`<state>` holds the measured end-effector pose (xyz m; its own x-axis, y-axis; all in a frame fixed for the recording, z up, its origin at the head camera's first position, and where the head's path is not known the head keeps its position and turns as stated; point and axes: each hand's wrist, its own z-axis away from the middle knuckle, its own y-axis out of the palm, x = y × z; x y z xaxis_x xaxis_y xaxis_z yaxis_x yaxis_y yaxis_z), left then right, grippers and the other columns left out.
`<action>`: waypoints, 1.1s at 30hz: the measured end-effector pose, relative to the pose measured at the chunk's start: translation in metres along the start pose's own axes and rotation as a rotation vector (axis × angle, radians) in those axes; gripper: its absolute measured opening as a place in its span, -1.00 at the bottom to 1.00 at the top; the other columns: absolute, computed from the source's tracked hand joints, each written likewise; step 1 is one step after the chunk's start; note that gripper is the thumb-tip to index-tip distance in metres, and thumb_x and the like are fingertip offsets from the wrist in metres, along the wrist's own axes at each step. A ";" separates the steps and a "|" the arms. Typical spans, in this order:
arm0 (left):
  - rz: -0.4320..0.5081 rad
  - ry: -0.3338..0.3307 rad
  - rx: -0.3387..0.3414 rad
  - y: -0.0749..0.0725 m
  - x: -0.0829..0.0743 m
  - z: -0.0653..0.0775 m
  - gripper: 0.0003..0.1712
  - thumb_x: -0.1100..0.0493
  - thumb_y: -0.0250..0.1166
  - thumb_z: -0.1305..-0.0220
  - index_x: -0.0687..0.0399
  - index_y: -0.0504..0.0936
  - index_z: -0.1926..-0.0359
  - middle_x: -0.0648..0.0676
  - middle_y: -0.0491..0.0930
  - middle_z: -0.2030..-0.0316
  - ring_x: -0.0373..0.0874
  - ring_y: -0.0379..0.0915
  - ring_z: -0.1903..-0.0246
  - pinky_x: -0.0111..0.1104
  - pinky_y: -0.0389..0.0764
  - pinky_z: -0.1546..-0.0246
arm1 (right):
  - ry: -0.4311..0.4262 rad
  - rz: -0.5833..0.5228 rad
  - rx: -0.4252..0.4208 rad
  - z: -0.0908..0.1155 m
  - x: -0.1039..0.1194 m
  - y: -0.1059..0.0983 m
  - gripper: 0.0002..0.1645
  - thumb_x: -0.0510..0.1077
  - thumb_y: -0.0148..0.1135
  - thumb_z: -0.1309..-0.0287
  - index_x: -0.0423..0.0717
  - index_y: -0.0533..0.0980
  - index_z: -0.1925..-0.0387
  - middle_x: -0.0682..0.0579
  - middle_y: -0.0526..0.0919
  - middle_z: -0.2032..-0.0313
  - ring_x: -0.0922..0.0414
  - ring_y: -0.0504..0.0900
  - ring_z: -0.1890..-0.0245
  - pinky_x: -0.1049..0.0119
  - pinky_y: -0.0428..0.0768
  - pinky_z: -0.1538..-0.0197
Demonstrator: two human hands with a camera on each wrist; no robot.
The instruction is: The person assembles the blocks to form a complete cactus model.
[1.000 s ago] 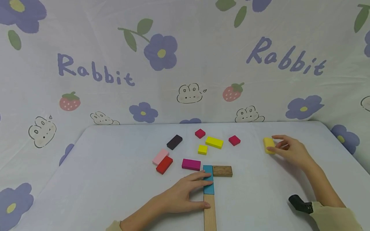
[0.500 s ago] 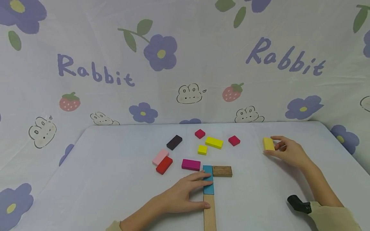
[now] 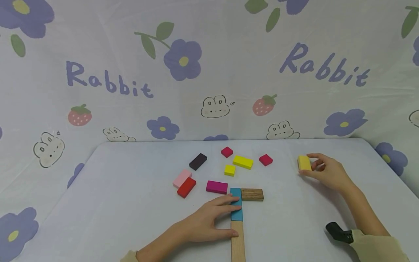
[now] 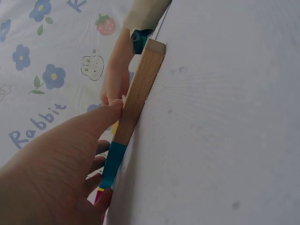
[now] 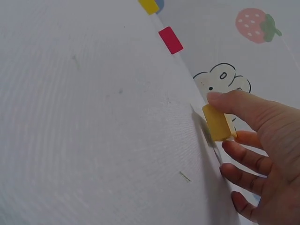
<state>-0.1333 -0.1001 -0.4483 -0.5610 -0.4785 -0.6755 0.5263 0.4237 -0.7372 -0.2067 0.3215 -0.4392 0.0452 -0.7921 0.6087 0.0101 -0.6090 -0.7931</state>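
Note:
My right hand [image 3: 328, 172] pinches a yellow block [image 3: 304, 163] between thumb and fingers at the table's right side. The right wrist view shows the thumb at one end of that yellow block [image 5: 216, 123] and a finger at the other, close over the white surface. My left hand [image 3: 209, 220] rests with spread, fairly straight fingers on a row of blocks. Its fingertips touch a blue block [image 3: 236, 214], while the thumb lies on a long light-wood block [image 3: 238, 245] set end to end with it. A dark-wood block [image 3: 252, 194] juts right from the blue block's far end.
Left of the row lie a magenta block [image 3: 216, 187], a red block [image 3: 186, 187], a pink block [image 3: 182, 178] and a black block [image 3: 198, 161]. Farther back are a long yellow block [image 3: 243, 162], a yellow cube [image 3: 230, 170] and two red pieces [image 3: 266, 159]. A patterned cloth [image 3: 183, 102] hangs behind.
My right thumb has slid from the near face of the yellow block down to its near end, and the block is tilted slightly. The left hand and the other blocks have stayed put.

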 end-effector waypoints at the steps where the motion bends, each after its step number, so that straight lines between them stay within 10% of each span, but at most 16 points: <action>1: -0.001 0.001 0.000 0.000 0.000 0.000 -0.23 -0.20 0.39 -0.38 -0.14 0.46 -0.53 -0.12 0.25 -0.59 -0.12 0.09 -0.60 -0.08 0.37 -0.51 | -0.003 0.000 -0.001 0.000 0.000 0.000 -0.10 0.04 0.50 -0.26 -0.41 0.34 -0.40 -0.15 0.59 0.16 -0.15 0.59 0.08 0.25 0.53 0.18; 33: -0.009 0.015 -0.008 0.001 0.001 0.001 -0.23 -0.18 0.39 -0.39 -0.13 0.46 -0.53 -0.12 0.24 -0.59 -0.12 0.07 -0.61 -0.07 0.34 -0.52 | -0.030 -0.059 -0.008 0.002 0.032 -0.002 -0.10 -0.03 0.50 -0.27 -0.36 0.32 -0.45 -0.49 0.49 -0.24 -0.31 0.63 -0.04 0.30 0.62 0.20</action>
<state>-0.1325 -0.1012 -0.4493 -0.5753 -0.4712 -0.6686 0.5161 0.4250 -0.7437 -0.2030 0.2977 -0.4178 0.0743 -0.7536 0.6531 0.0056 -0.6546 -0.7559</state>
